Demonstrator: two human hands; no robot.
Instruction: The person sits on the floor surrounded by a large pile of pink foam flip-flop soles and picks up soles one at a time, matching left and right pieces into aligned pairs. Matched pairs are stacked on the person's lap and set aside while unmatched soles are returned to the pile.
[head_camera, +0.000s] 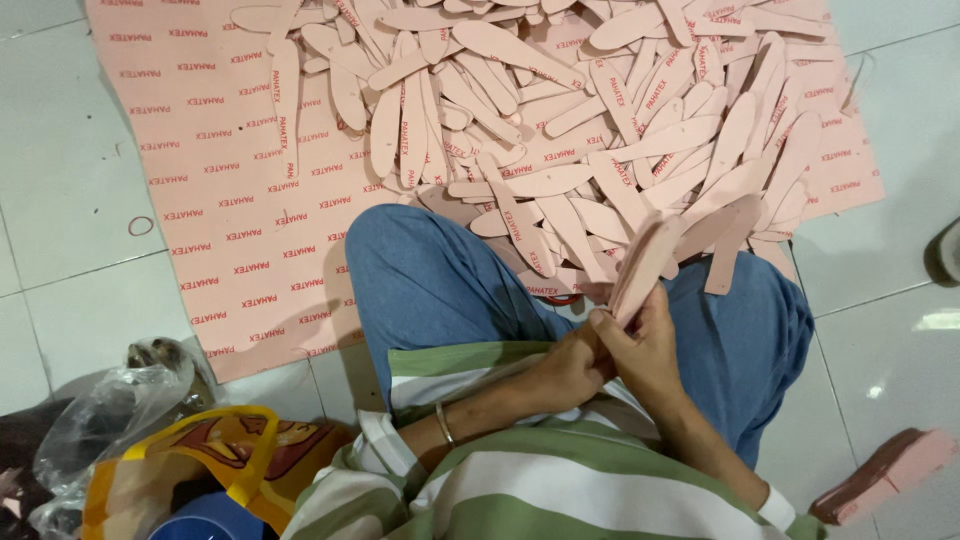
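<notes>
Both my hands meet above my lap and hold a small stack of pink insole-shaped cutouts that points up and away from me. My right hand wraps the stack's near end. My left hand, with a thin bangle on its wrist, presses against the stack from the left. I sit on the floor in blue jeans and a green-and-white striped shirt.
A large pile of loose pink cutouts lies on a pink printed sheet spread over white floor tiles. A clear plastic bag and a yellow-orange bag sit at lower left. Another pink stack lies at lower right.
</notes>
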